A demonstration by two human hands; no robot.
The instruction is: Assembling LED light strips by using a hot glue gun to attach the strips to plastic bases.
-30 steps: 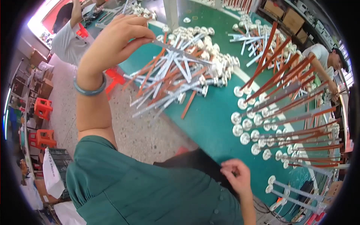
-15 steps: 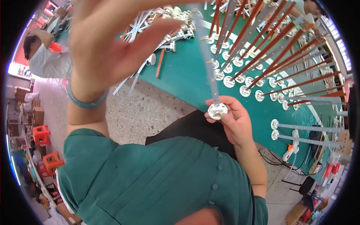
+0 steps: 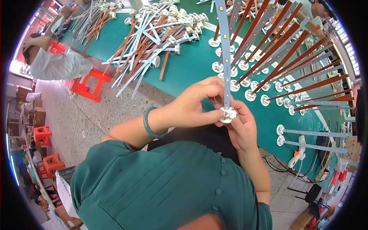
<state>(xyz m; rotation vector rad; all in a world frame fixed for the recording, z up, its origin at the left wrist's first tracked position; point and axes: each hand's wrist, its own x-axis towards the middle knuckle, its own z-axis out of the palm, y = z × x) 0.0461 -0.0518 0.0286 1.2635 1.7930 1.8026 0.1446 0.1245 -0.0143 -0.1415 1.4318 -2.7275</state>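
A grey LED strip (image 3: 226, 61) stands up from a round white base (image 3: 229, 115), held over the near edge of the green table. My right hand (image 3: 245, 124) grips the base from the right, thumb at its front rim. From the left, my left hand (image 3: 195, 103) pinches in where strip meets base, its thumb against the base's left side; its fingertips are partly hidden behind the strip. Thin white wires show on top of the base. Just beyond my hands stand rows of similar strips, some grey and some brown, on white bases (image 3: 250, 95).
A loose heap of LED strips (image 3: 153, 36) with white bases lies at the table's far left. Two more strips (image 3: 314, 132) and a white glue gun (image 3: 298, 153) lie at the right. Red stools (image 3: 90, 85) stand left. A person (image 3: 57, 61) is at far left, another far right.
My left hand has come down from high at the upper left to the base. My right hand still holds the base, now slightly further right.
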